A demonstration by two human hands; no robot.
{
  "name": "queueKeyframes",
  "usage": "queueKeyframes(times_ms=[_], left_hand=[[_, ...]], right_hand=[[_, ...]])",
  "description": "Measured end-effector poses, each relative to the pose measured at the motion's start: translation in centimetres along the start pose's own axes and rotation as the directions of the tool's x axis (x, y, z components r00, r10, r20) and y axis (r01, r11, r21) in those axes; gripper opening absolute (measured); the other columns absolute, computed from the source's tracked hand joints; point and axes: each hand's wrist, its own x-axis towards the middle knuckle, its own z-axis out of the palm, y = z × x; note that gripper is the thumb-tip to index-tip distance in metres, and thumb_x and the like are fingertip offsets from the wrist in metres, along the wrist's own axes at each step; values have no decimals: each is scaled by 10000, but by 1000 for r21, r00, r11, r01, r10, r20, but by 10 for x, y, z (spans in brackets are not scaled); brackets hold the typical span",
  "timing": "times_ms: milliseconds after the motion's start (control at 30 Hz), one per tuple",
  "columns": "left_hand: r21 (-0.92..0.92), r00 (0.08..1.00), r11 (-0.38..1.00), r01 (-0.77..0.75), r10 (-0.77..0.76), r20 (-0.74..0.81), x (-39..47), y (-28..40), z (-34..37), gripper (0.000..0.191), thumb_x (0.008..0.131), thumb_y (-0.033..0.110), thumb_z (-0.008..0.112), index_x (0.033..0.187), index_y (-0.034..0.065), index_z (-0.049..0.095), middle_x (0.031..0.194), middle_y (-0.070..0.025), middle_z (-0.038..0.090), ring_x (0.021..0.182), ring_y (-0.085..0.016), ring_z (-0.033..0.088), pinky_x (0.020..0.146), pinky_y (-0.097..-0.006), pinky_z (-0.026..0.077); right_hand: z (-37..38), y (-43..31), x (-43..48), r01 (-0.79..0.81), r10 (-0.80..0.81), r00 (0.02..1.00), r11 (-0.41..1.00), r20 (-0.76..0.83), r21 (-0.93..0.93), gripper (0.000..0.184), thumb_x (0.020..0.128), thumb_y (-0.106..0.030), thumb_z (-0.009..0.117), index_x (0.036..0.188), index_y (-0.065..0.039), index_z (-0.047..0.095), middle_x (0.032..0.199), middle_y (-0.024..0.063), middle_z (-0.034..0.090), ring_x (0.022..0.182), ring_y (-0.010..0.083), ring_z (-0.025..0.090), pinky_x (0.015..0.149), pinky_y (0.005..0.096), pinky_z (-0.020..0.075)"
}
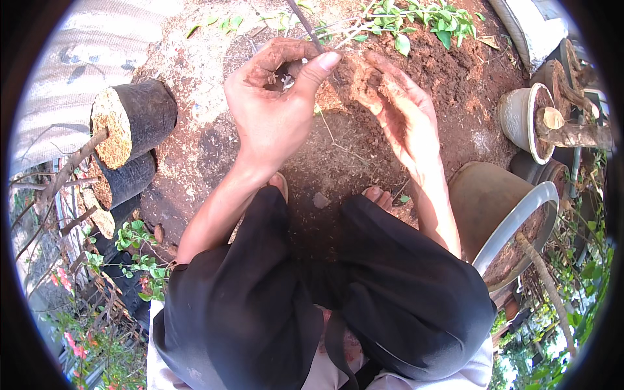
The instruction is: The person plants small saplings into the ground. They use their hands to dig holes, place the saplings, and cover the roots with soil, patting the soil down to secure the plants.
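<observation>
My left hand (273,97) pinches a thin dark stem (304,22) between thumb and fingers. The stem slants up toward the top edge, and its lower end is hidden behind my thumb. Close by on the right, my right hand (407,105) curls around a clump of wet reddish soil (360,80). Mud coats the fingers of both hands. Whether the clump touches the stem is hard to tell. Beyond my hands lies a heap of loose reddish-brown soil (438,73), with cut leafy branches (438,19) at its far side.
Black grow bags (148,109) with stems lie tipped at the left, beside a pale woven sheet (87,73). At the right are a white pot (519,114) and a large rimmed pot (492,195), each with a woody trunk. Flowering plants (73,341) fill the lower left.
</observation>
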Motion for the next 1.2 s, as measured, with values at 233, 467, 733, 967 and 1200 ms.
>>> queueKeyframes(times_ms=[233,467,733,967,1200], left_hand=[[-36,999,999,10,-9,38,-1,-5,6,95,742,30,725,784,-10,650,713,-7,622,610,-44,486,590,-201,407],[169,987,974,-154,144,66,-4,-16,3,104,723,17,722,777,-29,646,801,-96,638,721,-144,561,659,-260,444],[-47,976,979,-197,200,91,-8,-29,8,243,817,153,670,972,-25,611,1008,-135,600,893,-212,566,825,-338,441],[-653,897,627,425,-391,208,-16,-6,25,889,884,665,243,1368,-79,192,1271,-270,428,1178,-284,424,1035,-450,299],[-501,896,761,412,-439,70,-2,1,26,364,974,296,444,1079,-30,567,923,-101,648,784,-118,579,716,-250,470]], right_hand=[[-15,22,-3,-273,187,961,755,202,597,367,930,-227,485,1215,3,468,1177,143,541,1042,255,561,981,498,405],[-11,17,-1,-228,209,974,914,93,334,311,908,-65,528,1204,23,492,1046,95,603,888,161,624,762,265,556],[-4,20,0,-59,19,995,912,101,406,341,879,21,528,1219,25,506,1090,129,608,899,162,629,794,272,548],[38,40,3,348,-424,887,875,-185,-335,350,808,72,599,1155,45,562,1137,167,600,988,189,600,804,281,522],[50,39,-8,500,-494,841,551,222,-669,445,783,128,466,1217,45,518,1217,242,537,1142,332,535,938,348,436]])
